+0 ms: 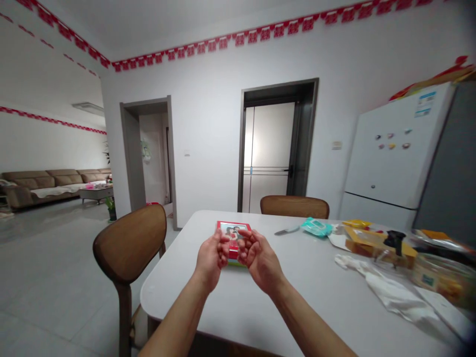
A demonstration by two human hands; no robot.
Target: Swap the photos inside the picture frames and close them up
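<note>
A red box-like item (233, 252) with a picture of people on its top lies on the white table (297, 282), with a green edge showing below it. My left hand (212, 258) is raised in front of its left side, palm turned inward and fingers loosely curled. Opposite it, my right hand (260, 260) has its fingers half bent and slightly apart, over the box's right side. I see nothing held in either hand. Between them the fingertips come close without meeting, and they hide part of the box.
A knife (287, 231) lies beside a teal wipes packet (316, 227) farther back. To the right are a crumpled white cloth (390, 292), a cardboard box (366, 243) and a clear round container (442, 277). Wooden chairs (130, 243) stand at the table's left and far sides.
</note>
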